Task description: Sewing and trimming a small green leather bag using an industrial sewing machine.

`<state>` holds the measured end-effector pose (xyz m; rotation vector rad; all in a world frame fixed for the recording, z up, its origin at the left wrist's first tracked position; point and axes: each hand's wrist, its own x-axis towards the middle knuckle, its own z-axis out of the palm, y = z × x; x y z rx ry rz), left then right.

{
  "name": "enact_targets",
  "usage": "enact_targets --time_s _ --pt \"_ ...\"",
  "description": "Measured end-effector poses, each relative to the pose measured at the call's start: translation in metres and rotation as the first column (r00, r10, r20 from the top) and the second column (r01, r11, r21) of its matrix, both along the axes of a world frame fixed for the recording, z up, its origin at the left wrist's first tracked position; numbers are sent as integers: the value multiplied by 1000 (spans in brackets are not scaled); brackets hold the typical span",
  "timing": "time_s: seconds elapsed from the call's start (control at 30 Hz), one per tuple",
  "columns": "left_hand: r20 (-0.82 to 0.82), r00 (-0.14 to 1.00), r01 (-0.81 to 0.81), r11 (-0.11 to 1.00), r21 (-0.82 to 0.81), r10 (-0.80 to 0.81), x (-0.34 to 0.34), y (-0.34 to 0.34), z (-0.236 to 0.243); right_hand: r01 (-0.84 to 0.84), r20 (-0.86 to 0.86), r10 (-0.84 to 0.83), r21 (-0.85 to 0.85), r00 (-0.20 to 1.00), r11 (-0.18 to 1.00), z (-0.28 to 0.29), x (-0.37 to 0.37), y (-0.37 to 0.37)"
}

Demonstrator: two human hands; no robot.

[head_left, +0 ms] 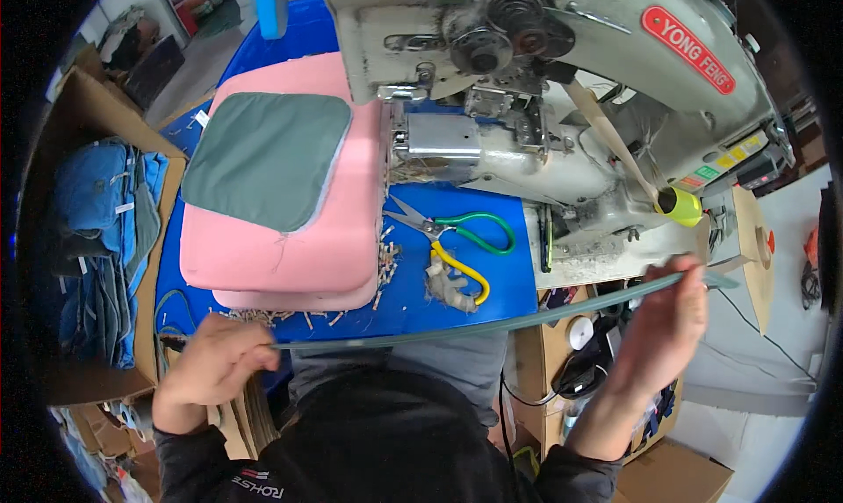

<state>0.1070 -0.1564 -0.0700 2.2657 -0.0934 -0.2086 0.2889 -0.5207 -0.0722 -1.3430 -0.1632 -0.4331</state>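
Note:
A long grey-green fabric strip [474, 329] stretches across in front of my body, between my two hands. My left hand [215, 362] is closed at the strip's left end, near the front left corner of the blue surface. Higher up on the right, my right hand [672, 323] pinches the strip near its other end, and a short tail sticks out past the fingers. A grey-green cloth piece [268, 160] with rounded corners and a pale underside lies on a pink padded block [285, 261].
An industrial sewing machine [439, 138] stands beyond. Scissors [435, 229] with green and yellow handles lie half open beside a thread clump [450, 288] on the blue table [518, 288]. At left, a cardboard box [167, 231] holds folded blue fabric pieces [97, 187]. A yellow-green cup [680, 207] sits at right.

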Motion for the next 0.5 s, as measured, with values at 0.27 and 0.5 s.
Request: enact_targets --time_s 0.27,0.5 --pt "139 964 -257 929 267 226 -73 64 13 15 98 -23 80 995 997 22 32 -86" --pt "109 930 -367 902 226 351 -82 110 -4 235 -29 -234 25 972 972 6 73 -159"
